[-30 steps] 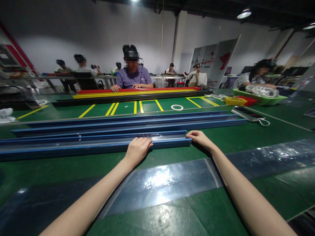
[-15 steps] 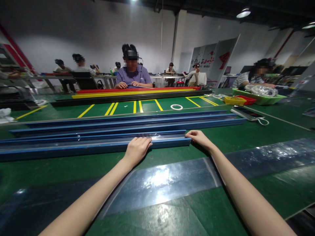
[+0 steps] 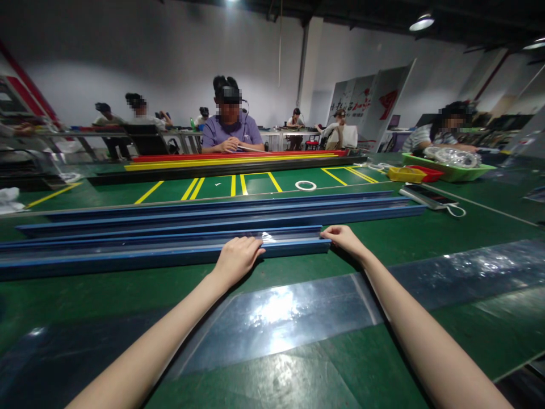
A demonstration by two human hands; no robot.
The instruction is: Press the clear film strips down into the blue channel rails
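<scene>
A long blue channel rail (image 3: 128, 257) lies across the green table (image 3: 85, 295) in front of me, with a clear film strip (image 3: 289, 234) seated in its top. My left hand (image 3: 237, 258) rests on the rail's near edge with fingers curled over it. At the rail's right end my right hand (image 3: 346, 238) has its fingers closed on the end. More blue rails (image 3: 221, 215) lie side by side just behind.
A wide clear plastic sheet (image 3: 289, 312) lies on the table near me. Beyond the rails are a white tape ring (image 3: 305, 185), a phone with cable (image 3: 428, 197), yellow and red trays (image 3: 409, 173), and red, yellow and black rails (image 3: 230, 161). Several people sit at tables behind.
My hands and the blue rail stay in place. The person across the table has shifted their hands.
</scene>
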